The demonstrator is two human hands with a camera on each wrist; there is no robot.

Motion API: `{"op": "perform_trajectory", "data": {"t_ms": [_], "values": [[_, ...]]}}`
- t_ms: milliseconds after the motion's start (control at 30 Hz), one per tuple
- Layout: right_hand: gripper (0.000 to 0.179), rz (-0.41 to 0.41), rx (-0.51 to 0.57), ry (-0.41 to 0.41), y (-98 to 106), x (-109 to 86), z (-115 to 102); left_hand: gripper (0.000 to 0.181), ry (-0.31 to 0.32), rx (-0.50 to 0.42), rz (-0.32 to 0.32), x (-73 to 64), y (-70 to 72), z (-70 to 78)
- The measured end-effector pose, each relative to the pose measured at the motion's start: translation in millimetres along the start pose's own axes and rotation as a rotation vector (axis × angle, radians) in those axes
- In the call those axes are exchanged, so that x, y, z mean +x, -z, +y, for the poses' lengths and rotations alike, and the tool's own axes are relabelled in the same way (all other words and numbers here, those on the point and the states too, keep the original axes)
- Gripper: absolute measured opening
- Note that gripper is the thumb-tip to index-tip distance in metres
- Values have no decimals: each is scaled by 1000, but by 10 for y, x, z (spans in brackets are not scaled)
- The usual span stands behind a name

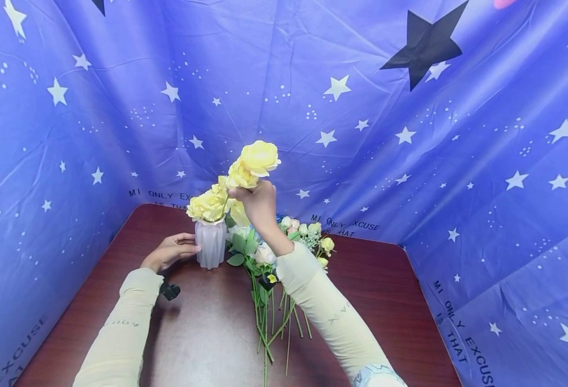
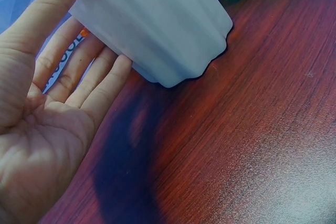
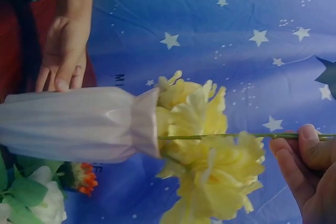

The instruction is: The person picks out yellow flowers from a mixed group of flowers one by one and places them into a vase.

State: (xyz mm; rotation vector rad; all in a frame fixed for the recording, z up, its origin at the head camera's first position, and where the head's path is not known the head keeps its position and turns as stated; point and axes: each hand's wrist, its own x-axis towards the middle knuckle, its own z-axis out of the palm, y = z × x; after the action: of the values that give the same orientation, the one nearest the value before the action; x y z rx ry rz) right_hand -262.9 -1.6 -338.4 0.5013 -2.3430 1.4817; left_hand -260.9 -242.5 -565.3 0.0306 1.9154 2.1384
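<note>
Petals (image 3: 205, 111) crowding the mouth of the vase (image 1: 210, 244) could snag the stem (image 3: 184, 138) pinched between the right hand's (image 1: 260, 203) fingers. The vase, upright on the counter's (image 1: 371, 301) far left, might tip, as the left hand's (image 1: 172, 251) straight fingers merely touch its left side. Loose flowers (image 1: 264, 255) hem in its right.

Left hand (image 2: 50, 119) touching pale vase (image 2: 160, 22) on reddish table (image 2: 231, 124).

Cream sleeves (image 1: 114, 338) with faint lettering (image 1: 121, 324)
</note>
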Motion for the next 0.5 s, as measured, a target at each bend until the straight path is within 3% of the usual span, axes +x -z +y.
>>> {"op": "perform_trajectory", "data": {"t_ms": [300,500], "values": [[11,-35,27,-56,-122,22,162,61,3,2,10,2,6,-3],[13,-64,-104,11,-171,32,225,60,2,6,4,3,7,-4]]}}
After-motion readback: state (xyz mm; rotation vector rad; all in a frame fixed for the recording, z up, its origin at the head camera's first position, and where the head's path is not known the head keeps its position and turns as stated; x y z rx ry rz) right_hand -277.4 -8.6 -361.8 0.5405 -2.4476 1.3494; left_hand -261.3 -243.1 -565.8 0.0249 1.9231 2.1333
